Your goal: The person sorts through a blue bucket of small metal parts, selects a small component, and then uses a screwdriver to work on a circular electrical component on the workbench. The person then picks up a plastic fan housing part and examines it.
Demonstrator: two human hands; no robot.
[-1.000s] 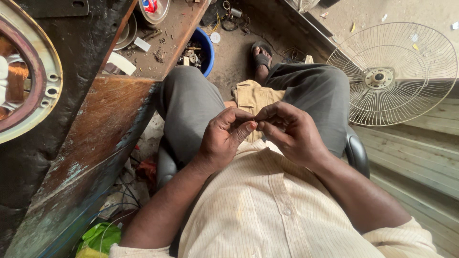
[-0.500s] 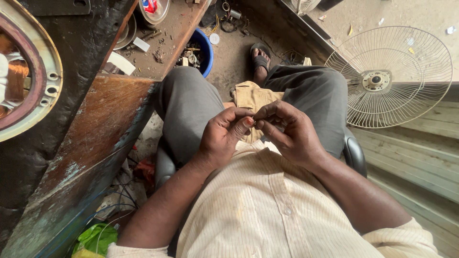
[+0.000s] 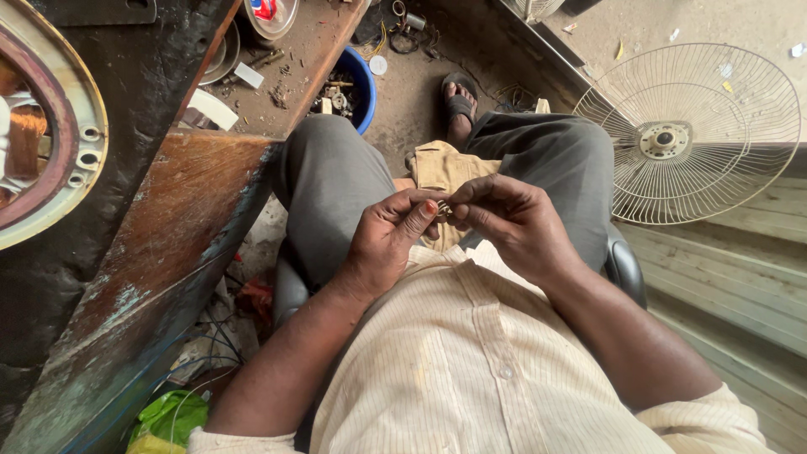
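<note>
At frame centre, over the lap, the left hand and right hand pinch a tiny metal part between closed fingertips; it looks light, stiff, easily dropped, best gripped at its ends.

Small metal part (details unclear) pinched between fingertips above lap.

cream pinstriped shirt – grey trousers – dark sandal.
</note>
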